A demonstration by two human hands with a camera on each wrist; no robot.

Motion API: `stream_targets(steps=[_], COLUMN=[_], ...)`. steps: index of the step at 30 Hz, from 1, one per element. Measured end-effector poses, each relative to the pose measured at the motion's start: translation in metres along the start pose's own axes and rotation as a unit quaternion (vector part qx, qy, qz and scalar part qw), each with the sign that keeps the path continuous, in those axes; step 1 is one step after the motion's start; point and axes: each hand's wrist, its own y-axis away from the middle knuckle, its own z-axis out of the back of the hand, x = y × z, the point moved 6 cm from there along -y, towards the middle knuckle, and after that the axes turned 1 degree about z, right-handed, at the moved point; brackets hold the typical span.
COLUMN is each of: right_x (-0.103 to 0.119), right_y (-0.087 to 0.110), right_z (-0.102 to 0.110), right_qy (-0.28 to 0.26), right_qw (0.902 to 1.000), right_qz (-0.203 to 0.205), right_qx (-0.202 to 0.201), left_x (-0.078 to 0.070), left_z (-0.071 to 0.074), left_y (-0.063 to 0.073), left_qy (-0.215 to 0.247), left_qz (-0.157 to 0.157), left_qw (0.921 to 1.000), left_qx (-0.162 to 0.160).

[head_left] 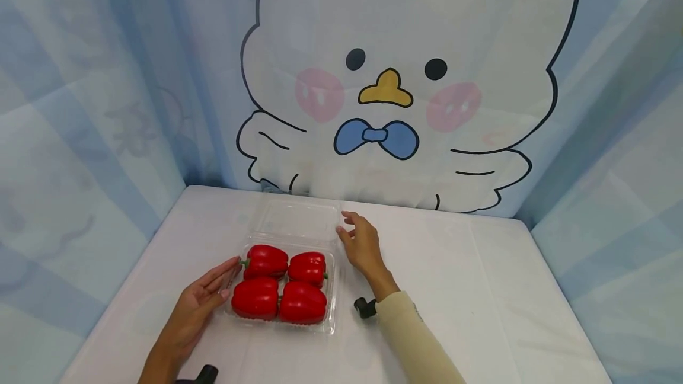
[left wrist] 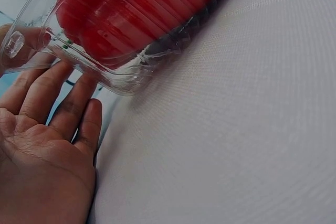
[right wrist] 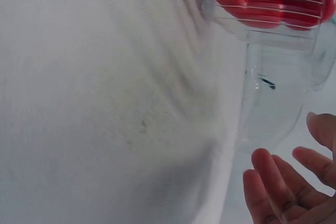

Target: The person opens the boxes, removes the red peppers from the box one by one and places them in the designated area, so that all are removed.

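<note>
Several glossy red bell peppers (head_left: 303, 303) with green stems sit in a clear plastic clamshell box (head_left: 332, 313) on the white-covered table. Its transparent lid (head_left: 299, 218) lies folded back, away from me. At the left wall is my left hand (head_left: 194, 307), its fingers extended along the side and the thumb by the rim. The left wrist view shows this palm (left wrist: 44, 166) up, with fingertips right at the box edge. My right hand (head_left: 363, 248) hovers at the lid's right edge, fingers loosely bent and holding nothing; the right wrist view has its fingers (right wrist: 270, 177) apart from the plastic.
The white tablecloth (head_left: 453, 289) spreads to the right of the box. Behind the table hangs a curtain (head_left: 395, 16) printed with a cartoon bird, and blue-and-white curtains (head_left: 80, 135) flank both sides. Black wrist mounts (head_left: 365, 307) show by the forearms.
</note>
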Motion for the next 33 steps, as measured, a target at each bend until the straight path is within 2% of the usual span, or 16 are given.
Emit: stream_targets(steps=[17, 33], right_x=[0.031, 0.065], right_y=[0.015, 0.038], right_z=[0.023, 0.036], right_qy=[0.041, 0.051], right_qw=[0.9975, 0.9921], right_qz=[0.046, 0.108], right_qx=[-0.035, -0.037], left_x=[-0.001, 0.001], left_z=[0.000, 0.000], left_y=[0.000, 0.000], left_qy=[-0.004, 0.002], left_qz=[0.003, 0.005], left_qw=[1.0000, 1.0000], left_qx=[-0.006, -0.006])
